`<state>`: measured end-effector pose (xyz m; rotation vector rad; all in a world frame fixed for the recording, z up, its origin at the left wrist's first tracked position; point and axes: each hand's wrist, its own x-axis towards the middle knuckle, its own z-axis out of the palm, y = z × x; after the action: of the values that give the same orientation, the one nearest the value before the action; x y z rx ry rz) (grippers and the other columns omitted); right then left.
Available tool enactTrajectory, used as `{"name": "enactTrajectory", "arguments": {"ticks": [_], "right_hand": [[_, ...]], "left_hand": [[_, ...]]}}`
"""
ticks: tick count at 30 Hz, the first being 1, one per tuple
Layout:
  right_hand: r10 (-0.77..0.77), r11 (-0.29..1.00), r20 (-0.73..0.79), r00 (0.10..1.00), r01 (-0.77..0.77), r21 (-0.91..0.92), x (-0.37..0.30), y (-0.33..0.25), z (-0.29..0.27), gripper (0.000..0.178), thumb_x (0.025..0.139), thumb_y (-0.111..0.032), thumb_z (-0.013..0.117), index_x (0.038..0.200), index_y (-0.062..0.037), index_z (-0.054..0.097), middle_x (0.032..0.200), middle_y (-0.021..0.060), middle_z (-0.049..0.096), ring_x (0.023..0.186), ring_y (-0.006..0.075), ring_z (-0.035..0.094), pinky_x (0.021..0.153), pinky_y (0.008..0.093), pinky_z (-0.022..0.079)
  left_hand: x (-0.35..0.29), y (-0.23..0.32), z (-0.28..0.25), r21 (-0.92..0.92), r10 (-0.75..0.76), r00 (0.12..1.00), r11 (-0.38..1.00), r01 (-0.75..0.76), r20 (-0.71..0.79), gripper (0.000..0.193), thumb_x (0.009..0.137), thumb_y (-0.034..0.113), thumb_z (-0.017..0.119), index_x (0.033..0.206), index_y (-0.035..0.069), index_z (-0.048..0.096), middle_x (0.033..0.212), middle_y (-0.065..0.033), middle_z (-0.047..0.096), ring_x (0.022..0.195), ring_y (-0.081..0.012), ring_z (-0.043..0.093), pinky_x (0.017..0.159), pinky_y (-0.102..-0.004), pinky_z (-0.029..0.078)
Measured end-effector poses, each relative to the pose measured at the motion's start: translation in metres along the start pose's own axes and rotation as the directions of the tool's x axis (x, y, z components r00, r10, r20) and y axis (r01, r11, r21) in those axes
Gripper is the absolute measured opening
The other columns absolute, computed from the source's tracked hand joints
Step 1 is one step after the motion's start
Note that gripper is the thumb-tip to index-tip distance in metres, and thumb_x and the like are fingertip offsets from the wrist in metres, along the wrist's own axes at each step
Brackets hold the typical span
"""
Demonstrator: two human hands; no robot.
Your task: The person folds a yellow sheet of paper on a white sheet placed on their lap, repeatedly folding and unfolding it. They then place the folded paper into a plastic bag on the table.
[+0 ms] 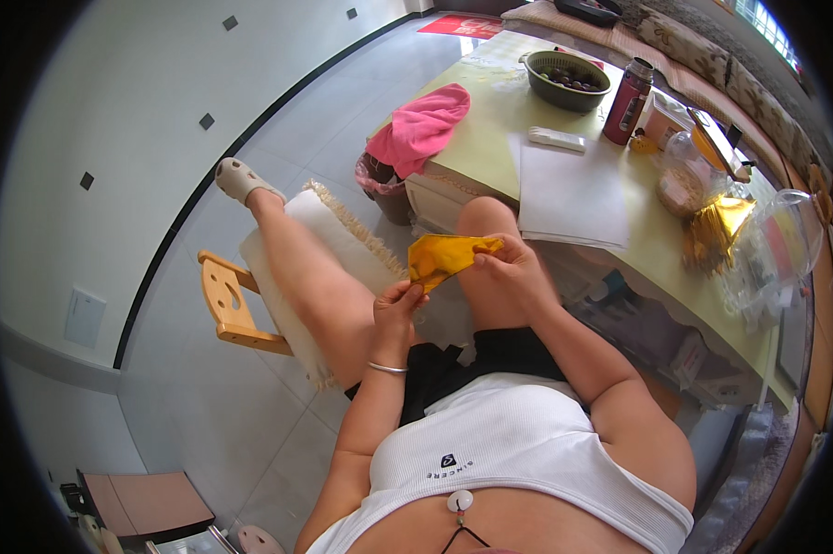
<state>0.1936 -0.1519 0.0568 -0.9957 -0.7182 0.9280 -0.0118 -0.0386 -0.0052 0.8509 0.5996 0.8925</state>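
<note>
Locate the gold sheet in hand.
Near centre in the head view, the gold sheet is held between the left hand and right hand, lower left of the white paper on the table.

Torso: white, finely ribbed sleeveless top with wide armholes; a small black emblem on the chest, accompanied by a short curved line of dark lettering. Neck: dark, thin cord bearing a small greenish bead and a white, rounded pendant. Hips and upper thighs: plain black shorts; lower legs bare. Left hand: smooth, narrow, silver-coloured bangle at the wrist; arms sleeveless. Left foot: pale beige clog, rounded at the toe and perforated with holes.
</note>
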Motion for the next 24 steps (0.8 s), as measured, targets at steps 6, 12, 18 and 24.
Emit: {"name": "enactTrajectory", "arguments": {"ticks": [6,12,18,24], "right_hand": [[-0.044,0.999,-0.001,0.999,0.044,0.006,-0.008,0.018,0.016,0.021,0.098,-0.001,0.061,0.118,0.002,0.063,0.11,0.0059,0.069,0.099,0.0111,0.064,0.086,0.0245,0.052],[-0.068,0.996,-0.141,0.988,0.076,0.049,-0.013,-0.006,0.009,0.02,0.099,-0.003,0.061,0.118,0.0015,0.062,0.109,0.0044,0.069,0.099,0.0102,0.063,0.087,0.0235,0.05],[-0.52,0.844,-0.264,0.813,0.439,-0.308,-0.001,-0.085,-0.04,0.02,0.1,-0.006,0.06,0.118,0.0013,0.059,0.097,0.0015,0.065,0.09,0.0071,0.058,0.081,0.0231,0.048],[-0.766,0.612,-0.506,0.397,0.211,-0.762,-0.066,-0.204,-0.111,0.051,0.1,-0.006,0.057,0.149,-0.0106,0.045,0.083,-0.002,0.058,0.069,0.0051,0.054,0.062,0.0211,0.046]], "left_hand": [[-0.014,-0.003,0.044,-0.04,-0.122,0.991,0.991,0.124,0.054,0.017,0.09,0.006,0.073,0.107,0.002,0.071,0.092,-0.0094,0.074,0.075,-0.0167,0.071,0.072,-0.0263,0.056],[-0.016,-0.018,0.092,0.079,-0.099,0.982,0.993,0.087,0.161,0.019,0.094,0.007,0.068,0.112,0.002,0.067,0.098,-0.0117,0.074,0.084,-0.0191,0.071,0.078,-0.0289,0.057],[-0.001,-0.015,0.045,0.222,-0.114,0.985,0.971,0.083,0.127,0.017,0.095,0.01,0.066,0.111,0.003,0.067,0.096,-0.0117,0.074,0.079,-0.0182,0.071,0.074,-0.0292,0.059],[0.023,-0.01,0.006,0.068,-0.202,0.979,0.977,0.203,-0.018,0.009,0.095,0.011,0.065,0.104,0.009,0.068,0.09,-0.0065,0.073,0.072,-0.0138,0.068,0.064,-0.0249,0.055]]}}
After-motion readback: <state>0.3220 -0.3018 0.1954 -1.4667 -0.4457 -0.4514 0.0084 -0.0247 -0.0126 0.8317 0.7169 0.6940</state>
